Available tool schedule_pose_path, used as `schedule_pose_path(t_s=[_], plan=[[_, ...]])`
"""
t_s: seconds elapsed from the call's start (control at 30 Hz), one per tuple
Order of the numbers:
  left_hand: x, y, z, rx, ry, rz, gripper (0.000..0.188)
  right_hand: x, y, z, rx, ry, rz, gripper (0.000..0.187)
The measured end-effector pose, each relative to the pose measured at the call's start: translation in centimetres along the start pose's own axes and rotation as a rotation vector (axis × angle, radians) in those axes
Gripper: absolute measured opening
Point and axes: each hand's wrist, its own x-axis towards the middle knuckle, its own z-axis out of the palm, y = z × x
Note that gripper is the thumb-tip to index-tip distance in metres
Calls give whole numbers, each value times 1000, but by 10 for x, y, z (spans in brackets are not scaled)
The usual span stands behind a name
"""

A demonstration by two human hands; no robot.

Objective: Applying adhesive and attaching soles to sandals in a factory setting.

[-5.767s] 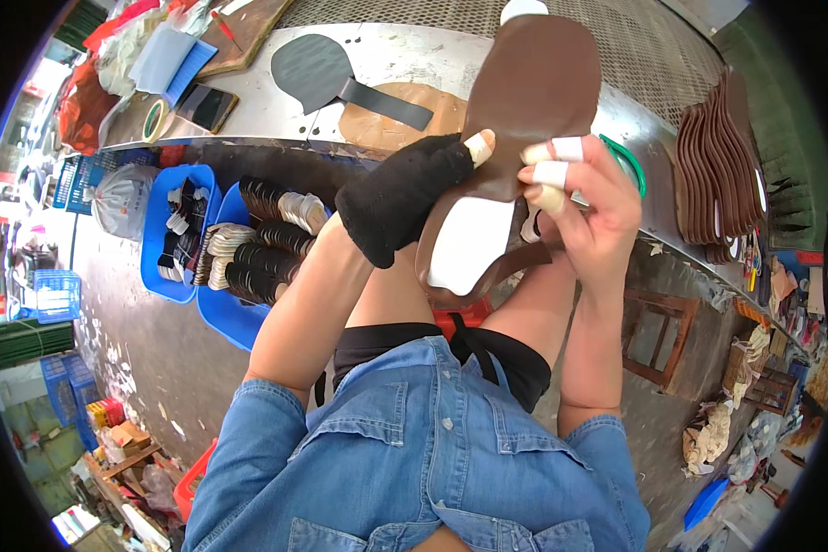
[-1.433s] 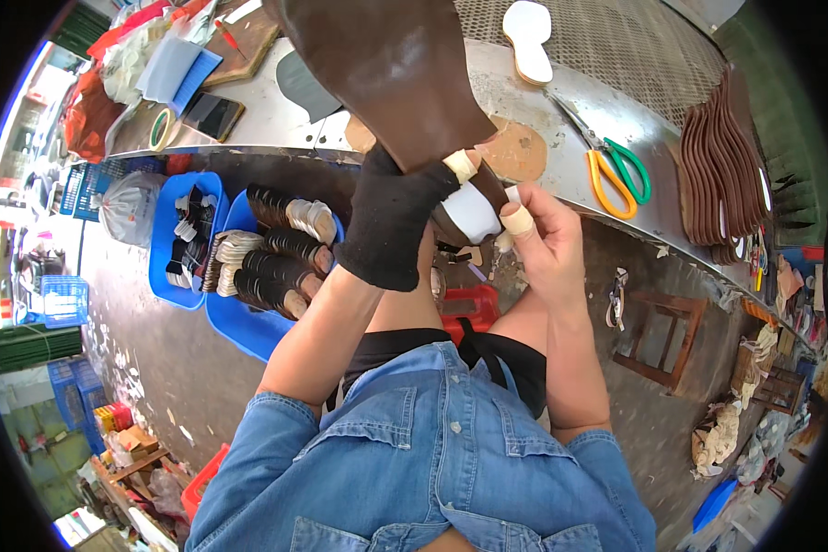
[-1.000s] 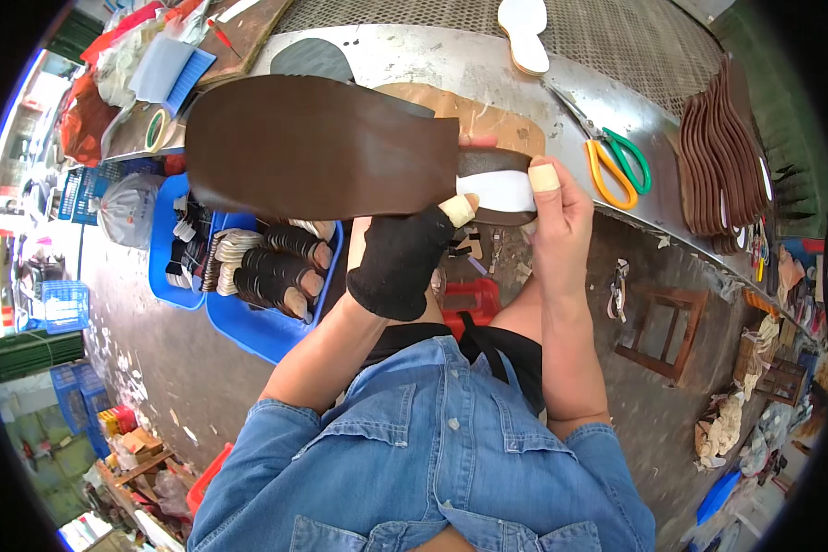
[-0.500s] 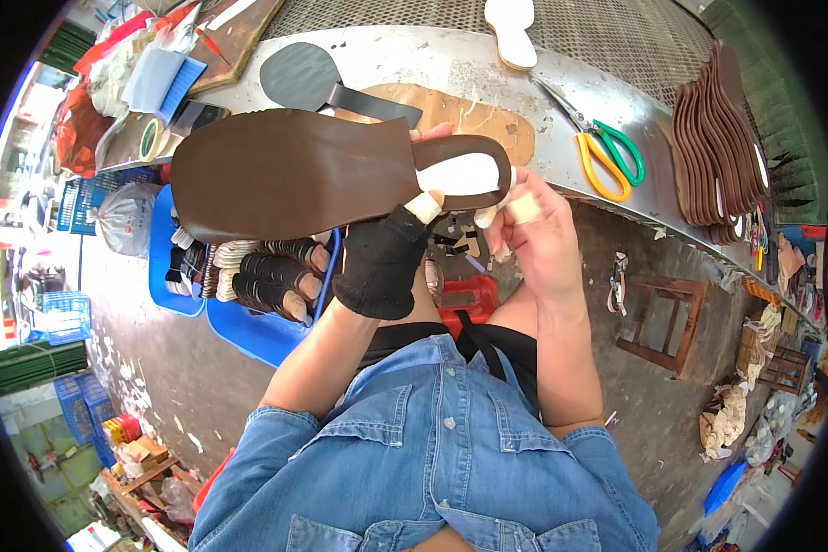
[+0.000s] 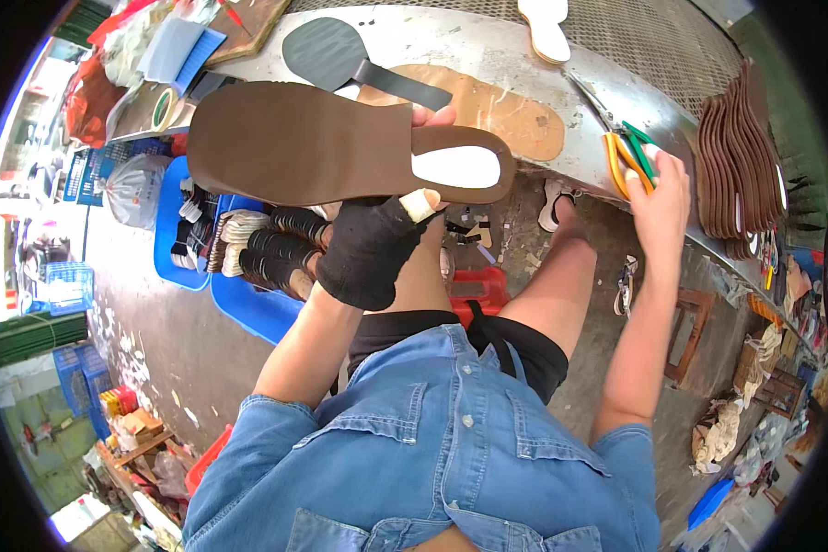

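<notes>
My left hand (image 5: 373,248), in a black fingerless glove with a wrapped thumb, is closed on a brown shoe insole (image 5: 294,143). The thumb lies at its lower edge, while fingertips show past its upper edge. A white patch (image 5: 455,167) fills the middle of the insole's narrow heel end. Over at the bench's near edge, my right hand (image 5: 661,204) has its thumb and fingers closed about the handles of a pair of scissors (image 5: 615,164), one handle yellow and one green. The scissor blades lie on the bench, pointing away from me.
A stack of brown insoles (image 5: 736,161) stands right of the scissors. White insole pieces (image 5: 545,32), a dark sole-shaped piece (image 5: 322,51) and a tan template (image 5: 497,106) lie on the metal bench (image 5: 423,37). Blue bins (image 5: 248,317) with shoe parts sit below left.
My right hand has left the insole's heel end and moved right onto the scissors' handles. My left hand still holds the insole, now slightly higher in the picture.
</notes>
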Motion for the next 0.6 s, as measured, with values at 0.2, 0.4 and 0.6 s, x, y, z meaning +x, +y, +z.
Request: schedule_pose_path(t_s=[0.2, 0.4, 0.6], plan=[[-9, 3, -14, 77, 28, -15, 67, 25, 39, 23, -224, -193, -59, 36], [-18, 2, -24, 125, 98, -96, 82, -18, -14, -11, 505, -325, 73, 24], [-21, -6, -33, 197, 93, -77, 76, -90, -74, -31, 434, -420, -134, 38]])
